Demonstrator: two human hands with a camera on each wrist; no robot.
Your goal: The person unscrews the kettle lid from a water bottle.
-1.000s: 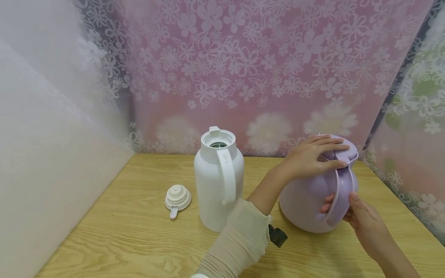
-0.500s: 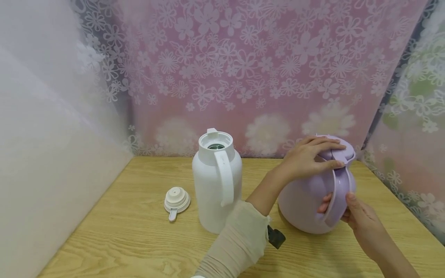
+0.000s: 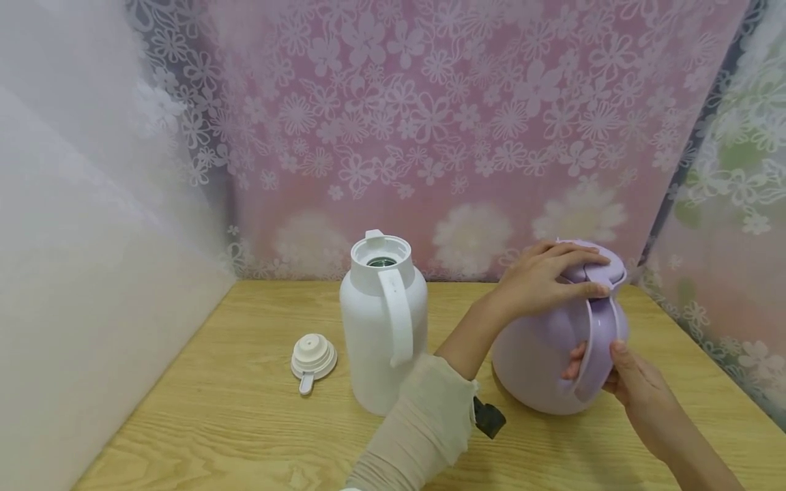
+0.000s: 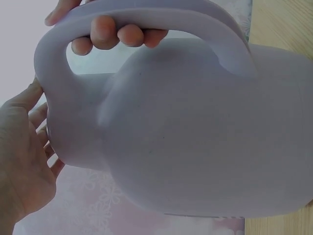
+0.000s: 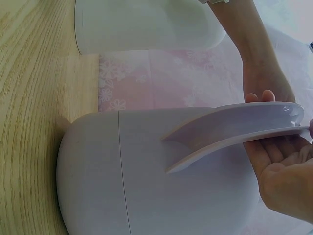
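A purple thermos jug (image 3: 540,361) stands on the table at the right. My left hand (image 3: 543,279) lies over its lid (image 3: 604,266), fingers across the top and thumb at the near side by the handle. In the left wrist view that hand (image 4: 24,156) curves around the jug's top end. My right hand (image 3: 645,395) grips the jug's handle (image 3: 598,358), fingers through the loop and thumb on the outside. The right wrist view shows the handle (image 5: 234,125) with fingers behind it. The lid's underside is hidden.
Left of the purple jug stands a white thermos jug (image 3: 381,334), its mouth uncovered. A white stopper (image 3: 313,358) with a small tab lies on the wooden table (image 3: 215,423). A black piece (image 3: 489,417) shows beside my left wrist. Floral curtains (image 3: 454,136) enclose the back and right side.
The head view has shifted slightly, so everything sits a little lower and further left in it. Both hands keep their places on the purple jug.
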